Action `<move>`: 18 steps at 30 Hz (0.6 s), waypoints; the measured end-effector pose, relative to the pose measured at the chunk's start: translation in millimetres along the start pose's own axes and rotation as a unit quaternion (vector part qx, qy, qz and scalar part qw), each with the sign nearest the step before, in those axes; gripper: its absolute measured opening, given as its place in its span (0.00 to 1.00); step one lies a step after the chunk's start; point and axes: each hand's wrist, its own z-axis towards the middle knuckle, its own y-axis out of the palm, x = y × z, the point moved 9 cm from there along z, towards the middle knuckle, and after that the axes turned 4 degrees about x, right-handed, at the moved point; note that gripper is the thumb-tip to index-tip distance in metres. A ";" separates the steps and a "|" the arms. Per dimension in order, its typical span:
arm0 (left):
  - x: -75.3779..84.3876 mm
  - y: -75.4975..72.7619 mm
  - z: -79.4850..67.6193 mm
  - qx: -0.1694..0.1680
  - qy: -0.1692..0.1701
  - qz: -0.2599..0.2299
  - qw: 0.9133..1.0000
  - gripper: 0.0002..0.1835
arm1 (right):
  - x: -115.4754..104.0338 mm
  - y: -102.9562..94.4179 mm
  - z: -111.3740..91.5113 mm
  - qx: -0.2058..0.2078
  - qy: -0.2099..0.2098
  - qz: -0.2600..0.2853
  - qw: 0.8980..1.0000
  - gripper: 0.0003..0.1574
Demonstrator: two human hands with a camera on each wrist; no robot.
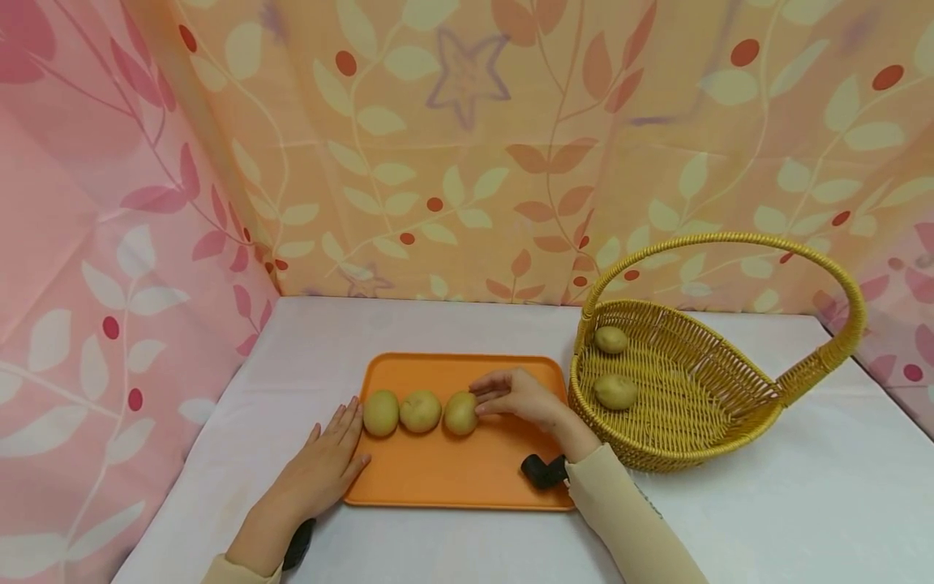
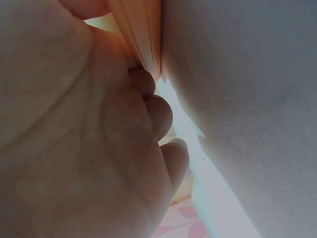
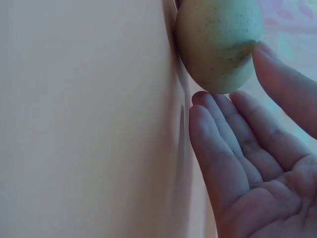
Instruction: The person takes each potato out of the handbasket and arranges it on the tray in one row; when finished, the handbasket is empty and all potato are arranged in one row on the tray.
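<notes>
The right sleeve hides part of the orange tray from me; right grip, apart, touches a potato; left grip, unclamped, meets the tray; basket beside.

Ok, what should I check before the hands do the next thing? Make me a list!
1. Tray flat on the white surface: ok.
2. Left potato, middle potato and right potato on the tray: ok.
3. Left hand at the tray's left edge: ok.
4. Right hand with fingers wrapped around the right potato: not ok, they're only at its basket side.
5. How hard they press: cannot tell.
6. More potatoes inside the basket: ok, two.
</notes>
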 end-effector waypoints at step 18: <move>-0.3 0.4 0.3 0.000 -0.002 -0.003 1.000 0.35 | -38.5 -20.6 -36.1 0.030 -0.060 -0.042 0.997 0.24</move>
